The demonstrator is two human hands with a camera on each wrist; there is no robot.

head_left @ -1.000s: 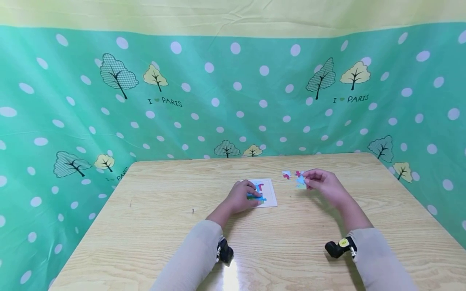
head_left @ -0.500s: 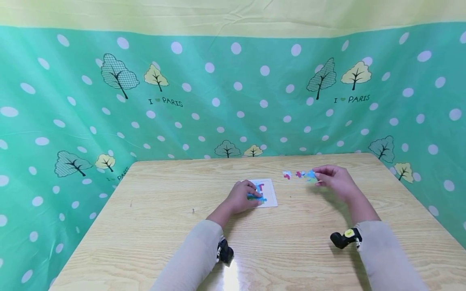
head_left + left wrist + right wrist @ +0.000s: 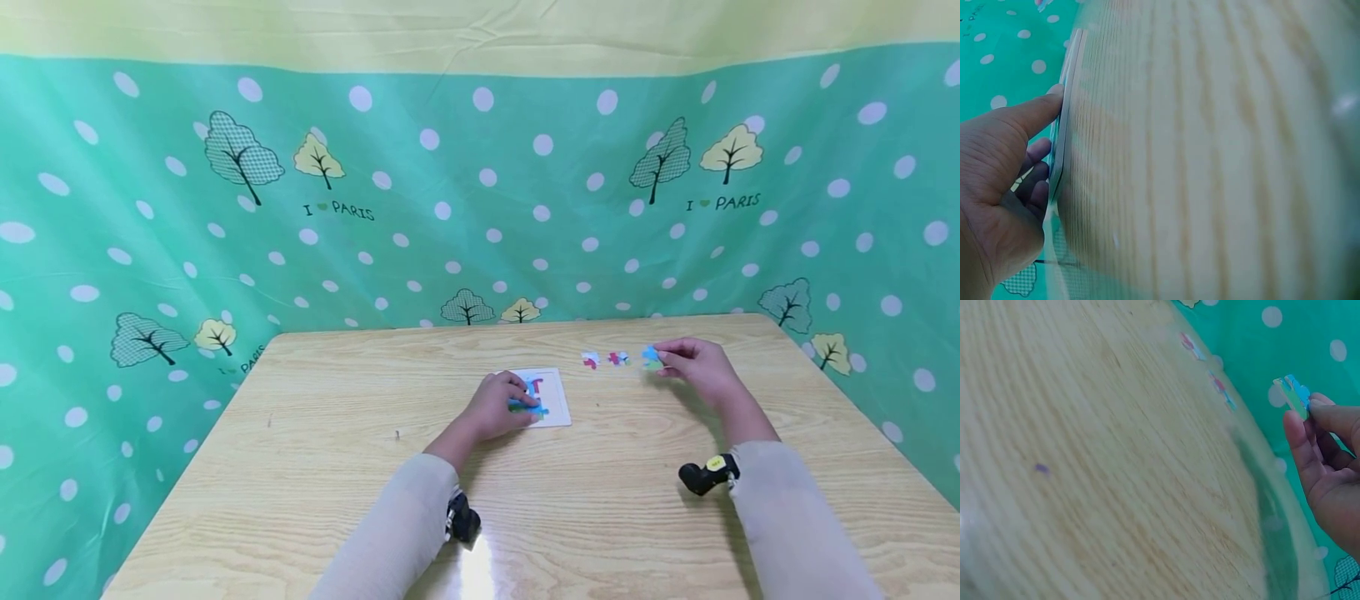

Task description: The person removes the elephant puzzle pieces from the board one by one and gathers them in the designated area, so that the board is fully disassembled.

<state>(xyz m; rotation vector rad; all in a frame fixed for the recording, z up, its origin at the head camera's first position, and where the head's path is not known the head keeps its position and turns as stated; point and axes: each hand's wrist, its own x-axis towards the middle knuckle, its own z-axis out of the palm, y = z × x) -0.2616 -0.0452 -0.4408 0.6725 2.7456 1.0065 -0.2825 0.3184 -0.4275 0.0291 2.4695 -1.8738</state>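
Note:
In the head view my left hand (image 3: pixel 498 406) rests on a white puzzle board (image 3: pixel 556 402), its fingers covering much of the left side. Blue, green and red puzzle pieces (image 3: pixel 536 408) sit in the board near the fingertips. The left wrist view shows the board's thin edge (image 3: pixel 1066 112) beside the thumb. Farther right, my right hand (image 3: pixel 703 373) pinches a blue and green jigsaw piece (image 3: pixel 1296 395) between thumb and fingers. Two loose jigsaw pieces lie left of it: a white and red one (image 3: pixel 590 360) and a red, white and blue one (image 3: pixel 617 358).
The wooden table (image 3: pixel 337 483) reaches back to a green dotted curtain (image 3: pixel 450 208). A tiny dark bit (image 3: pixel 397 434) lies left of the left hand. Each wrist carries a small black camera (image 3: pixel 463 518).
My right hand has moved right and slightly away from me with the blue and green jigsaw piece, apart from the two loose pieces. My left hand stays on the board.

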